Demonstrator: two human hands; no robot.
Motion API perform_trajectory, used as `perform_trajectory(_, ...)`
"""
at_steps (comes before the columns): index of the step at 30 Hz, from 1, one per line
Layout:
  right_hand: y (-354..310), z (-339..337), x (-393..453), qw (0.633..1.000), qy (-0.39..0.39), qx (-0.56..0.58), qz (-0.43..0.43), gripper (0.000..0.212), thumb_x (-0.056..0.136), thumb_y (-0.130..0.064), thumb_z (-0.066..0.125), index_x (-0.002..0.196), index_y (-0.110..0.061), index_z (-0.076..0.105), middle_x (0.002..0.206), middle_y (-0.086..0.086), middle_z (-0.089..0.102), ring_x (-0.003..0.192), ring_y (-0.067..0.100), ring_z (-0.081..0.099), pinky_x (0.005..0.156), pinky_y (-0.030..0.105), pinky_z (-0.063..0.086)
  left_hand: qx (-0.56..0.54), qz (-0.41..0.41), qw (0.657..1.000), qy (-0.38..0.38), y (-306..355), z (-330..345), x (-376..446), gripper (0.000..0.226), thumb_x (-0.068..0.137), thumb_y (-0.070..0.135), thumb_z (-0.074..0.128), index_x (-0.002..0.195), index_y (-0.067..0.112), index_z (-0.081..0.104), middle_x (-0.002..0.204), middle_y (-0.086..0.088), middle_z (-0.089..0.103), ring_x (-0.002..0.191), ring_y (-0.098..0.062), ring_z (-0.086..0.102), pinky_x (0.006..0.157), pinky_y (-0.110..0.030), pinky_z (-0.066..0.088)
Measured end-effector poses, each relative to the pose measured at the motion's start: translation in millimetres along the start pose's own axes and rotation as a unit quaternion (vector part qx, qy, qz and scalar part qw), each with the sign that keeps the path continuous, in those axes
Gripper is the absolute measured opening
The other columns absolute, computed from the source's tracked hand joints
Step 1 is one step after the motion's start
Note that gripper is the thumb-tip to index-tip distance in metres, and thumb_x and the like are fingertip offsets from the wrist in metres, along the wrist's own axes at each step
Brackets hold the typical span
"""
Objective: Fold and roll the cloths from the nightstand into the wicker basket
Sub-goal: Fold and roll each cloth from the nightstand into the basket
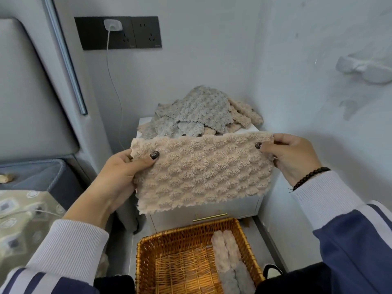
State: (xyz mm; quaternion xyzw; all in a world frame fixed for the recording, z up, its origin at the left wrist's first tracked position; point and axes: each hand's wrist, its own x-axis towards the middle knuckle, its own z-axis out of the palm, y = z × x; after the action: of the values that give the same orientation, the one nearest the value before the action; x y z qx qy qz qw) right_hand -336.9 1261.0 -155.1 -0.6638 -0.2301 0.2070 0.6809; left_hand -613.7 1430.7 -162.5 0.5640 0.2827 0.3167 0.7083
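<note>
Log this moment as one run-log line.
step: folding | left hand: grips beige cloth left edge | right hand: pinches right edge | pile: on nightstand | basket: rolls inside

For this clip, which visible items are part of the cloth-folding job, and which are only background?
Part of the job:
- beige cloth, held by the left hand and right hand
- cloth pile on the nightstand
- wicker basket with rolled cloths inside

Background:
- wall sockets
- charger and its cable
- bed
- white wall fixture
</note>
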Motion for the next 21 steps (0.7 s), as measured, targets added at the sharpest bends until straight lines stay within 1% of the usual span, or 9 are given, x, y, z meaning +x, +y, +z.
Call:
perform_trajectory(2,0.3,1.4,4.1,1.000,0.001,-0.011,-0.010,0.026,0.068,0.013,0.072,0.084,-0.007,0.069,0.092,0.019,0.070,0.088,0.037,0.067,0.089,0.049,0.054,0.006,-0.004,1.000,-0.009,-1.5,0.6,5.3,0.086,0.030,0.033,0.098,0.104,-0.001,0.071,0.107,-0.019,0.071,0.095,-0.029,0.071,0.072,-0.032,0.059)
perform_trajectory(4,-0.1,4.1,7.9,1.000,0.015,-0.009,-0.010,0.032,0.069,0.017,0.070,0.085,-0.010,0.067,0.087,0.014,0.071,0.087,0.033,0.068,0.087,0.048,0.055,0.007,-0.003,1.000,-0.012,-3.3,3.4,10.4,0.079,0.029,0.030,0.098,0.097,0.000,0.073,0.104,-0.018,0.072,0.095,-0.028,0.071,0.072,-0.031,0.059)
perform_trajectory(6,2.1,8.0,12.7,0.999,0.040,-0.020,-0.006,0.036,0.069,0.016,0.069,0.085,-0.015,0.061,0.086,0.008,0.068,0.085,0.028,0.067,0.085,0.046,0.056,0.006,-0.011,1.000,-0.007,-4.3,6.7,16.2,0.066,0.040,0.020,0.094,0.098,-0.001,0.072,0.103,-0.018,0.072,0.094,-0.025,0.071,0.073,-0.030,0.059)
perform_trajectory(9,6.4,13.8,19.4,0.995,0.070,-0.067,0.007,0.039,0.070,0.011,0.069,0.095,-0.015,0.056,0.102,0.011,0.065,0.086,0.023,0.064,0.080,0.041,0.055,0.006,-0.026,0.999,0.016,-2.4,15.4,21.5,0.042,0.063,0.008,0.073,0.103,-0.001,0.068,0.099,-0.014,0.074,0.088,-0.019,0.073,0.075,-0.029,0.060)
perform_trajectory(12,9.1,18.9,26.5,0.993,0.061,-0.099,0.012,0.043,0.072,0.009,0.067,0.110,-0.009,0.059,0.103,0.008,0.067,0.090,0.023,0.067,0.081,0.041,0.057,0.019,-0.043,0.998,0.036,-1.1,21.9,26.4,0.035,0.068,0.011,0.070,0.102,0.003,0.069,0.091,-0.009,0.075,0.083,-0.017,0.073,0.065,-0.028,0.059)
perform_trajectory(13,9.9,20.5,28.4,0.992,0.054,-0.113,0.012,0.042,0.073,0.006,0.068,0.112,-0.008,0.060,0.102,0.008,0.068,0.091,0.023,0.067,0.083,0.042,0.057,0.023,-0.056,0.997,0.044,-1.5,22.9,28.4,0.030,0.074,0.011,0.069,0.103,0.003,0.069,0.094,-0.010,0.075,0.085,-0.020,0.073,0.067,-0.031,0.059)
perform_trajectory(15,11.2,23.0,31.0,0.990,0.051,-0.131,0.011,0.037,0.076,-0.005,0.072,0.111,-0.012,0.060,0.102,0.006,0.067,0.091,0.022,0.067,0.084,0.041,0.056,0.034,-0.087,0.993,0.069,-3.5,23.2,32.3,0.023,0.088,0.013,0.062,0.108,0.004,0.068,0.103,-0.014,0.073,0.094,-0.028,0.071,0.082,-0.044,0.057)
perform_trajectory(17,12.4,25.3,33.3,0.989,0.061,-0.138,0.012,0.034,0.078,-0.013,0.074,0.108,-0.015,0.059,0.098,0.004,0.066,0.086,0.020,0.065,0.080,0.038,0.056,0.053,-0.108,0.989,0.091,-5.3,22.9,34.9,0.021,0.091,0.016,0.060,0.105,0.005,0.069,0.105,-0.016,0.072,0.098,-0.033,0.069,0.093,-0.054,0.050)
perform_trajectory(21,9.3,32.2,26.0,0.985,0.064,-0.159,-0.024,0.032,0.080,-0.020,0.073,0.108,-0.020,0.056,0.086,-0.002,0.061,0.072,0.013,0.059,0.064,0.027,0.049,0.081,-0.116,0.984,0.105,-6.1,26.7,34.0,0.020,0.089,0.016,0.063,0.103,0.003,0.069,0.100,-0.018,0.073,0.097,-0.036,0.068,0.094,-0.058,0.048)
